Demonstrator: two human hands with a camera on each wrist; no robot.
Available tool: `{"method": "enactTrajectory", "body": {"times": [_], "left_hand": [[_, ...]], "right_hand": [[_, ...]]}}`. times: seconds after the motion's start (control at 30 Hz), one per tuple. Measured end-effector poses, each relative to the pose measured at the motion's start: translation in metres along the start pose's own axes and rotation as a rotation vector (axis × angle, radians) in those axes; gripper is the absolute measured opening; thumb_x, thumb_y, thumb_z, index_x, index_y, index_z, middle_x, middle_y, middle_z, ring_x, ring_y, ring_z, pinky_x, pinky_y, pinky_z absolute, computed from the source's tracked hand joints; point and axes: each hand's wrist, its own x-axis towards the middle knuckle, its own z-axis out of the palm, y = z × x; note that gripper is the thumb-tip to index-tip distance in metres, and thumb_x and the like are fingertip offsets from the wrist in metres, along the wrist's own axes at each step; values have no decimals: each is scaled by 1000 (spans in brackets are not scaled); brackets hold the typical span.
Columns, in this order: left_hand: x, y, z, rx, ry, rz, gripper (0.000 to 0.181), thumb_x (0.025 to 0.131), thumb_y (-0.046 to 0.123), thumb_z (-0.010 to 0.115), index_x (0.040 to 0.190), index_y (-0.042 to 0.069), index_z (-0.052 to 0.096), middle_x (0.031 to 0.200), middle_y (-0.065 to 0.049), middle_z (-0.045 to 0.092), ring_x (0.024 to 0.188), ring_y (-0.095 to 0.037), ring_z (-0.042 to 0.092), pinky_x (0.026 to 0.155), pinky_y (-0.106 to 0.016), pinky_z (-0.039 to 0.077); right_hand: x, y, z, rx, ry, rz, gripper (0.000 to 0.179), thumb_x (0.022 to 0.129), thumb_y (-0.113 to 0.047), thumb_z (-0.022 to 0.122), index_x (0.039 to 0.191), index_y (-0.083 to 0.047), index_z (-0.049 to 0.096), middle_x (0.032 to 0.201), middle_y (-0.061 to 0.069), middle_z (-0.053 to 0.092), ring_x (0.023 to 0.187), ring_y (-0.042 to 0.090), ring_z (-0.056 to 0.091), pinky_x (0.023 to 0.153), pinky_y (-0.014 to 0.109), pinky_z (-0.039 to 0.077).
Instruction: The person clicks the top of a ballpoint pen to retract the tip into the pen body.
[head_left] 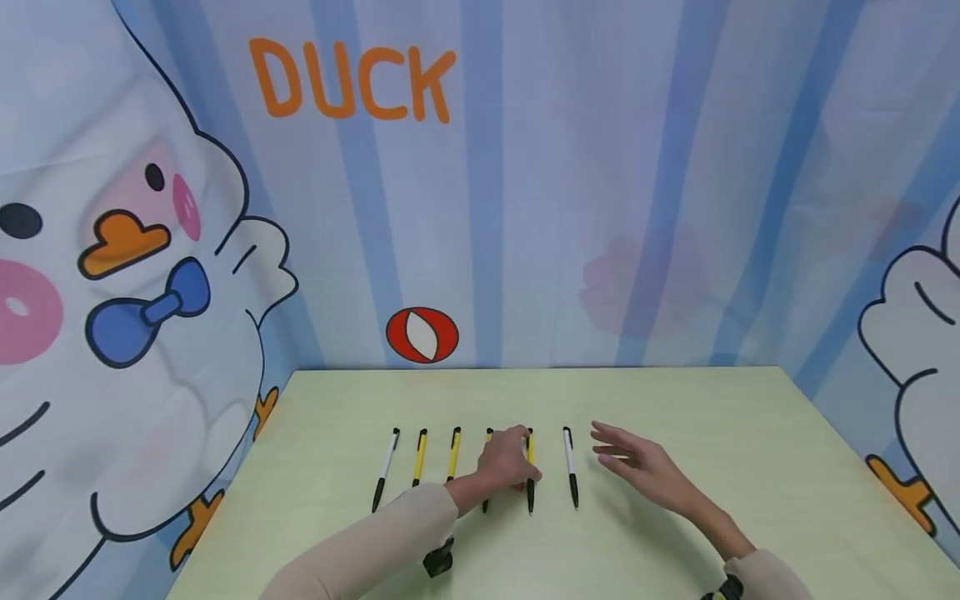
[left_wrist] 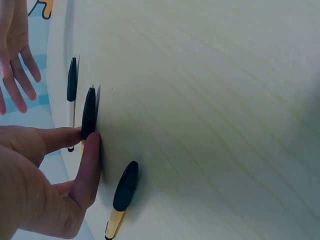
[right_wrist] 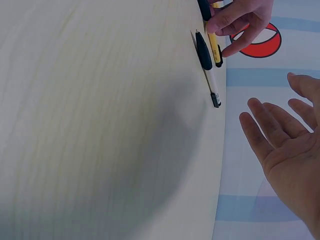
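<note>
Several pens lie in a row on the table. My left hand (head_left: 506, 458) is over the right part of the row, its thumb and fingers pinching a yellow pen (head_left: 531, 454) with a black grip. In the left wrist view that pen's black grip (left_wrist: 89, 112) stands out beyond the fingertips. Partly hidden under the left hand is another yellow pen (head_left: 489, 434). A white pen (head_left: 570, 458) lies at the row's right end. To the right of it, my right hand (head_left: 645, 467) hovers above the table with fingers extended, holding nothing.
Left of the left hand lie two yellow pens (head_left: 454, 450) and a white pen (head_left: 387, 462) on the pale table (head_left: 675, 392). The left forearm's sleeve (head_left: 375, 542) covers the near left of the table. A blue striped duck backdrop (head_left: 540, 208) stands behind.
</note>
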Motion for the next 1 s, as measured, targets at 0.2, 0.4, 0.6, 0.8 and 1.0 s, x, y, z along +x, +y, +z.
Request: {"method": "enactTrajectory", "body": {"times": [0.2,0.4,0.6,0.8,1.0], "left_hand": [[2,2,-1,-8,-13,9,59,76,7,86,131,2,64,95,-9,71,64,-13,59,54,-24,46],[0,9,-4,-107,-69,-30,51,81,5,81,129,0,64,85,-9,74,58,-16,69,60,-23,55],[-8,12,-7,-249,-123,-43,52,84,-1,74,134,-2,61,78,-10,73,60,-25,74,64,-29,61],[-18,11,-17,-351,-145,-32,53,87,-5,68,138,-1,58,93,-10,66,63,-21,69,57,-30,62],[-30,1,-34,-499,-128,-71,55,86,-7,63,140,1,55,98,-11,59,75,-17,60,59,-33,65]], "right_hand": [[-1,-2,1,2,15,6,50,104,-8,58,149,7,45,140,30,58,119,40,66,95,17,57],[-2,-4,-1,3,30,18,50,103,-9,59,148,7,46,140,31,58,118,34,68,94,18,58],[-3,-5,-4,-1,35,24,50,103,-9,60,148,7,46,139,32,58,118,27,70,93,19,58],[-2,-2,-5,-8,12,60,51,103,-10,59,150,6,45,141,32,57,120,42,65,93,16,57],[2,1,-2,2,1,27,51,103,-9,59,149,6,45,141,32,57,120,43,65,94,19,58]]}}
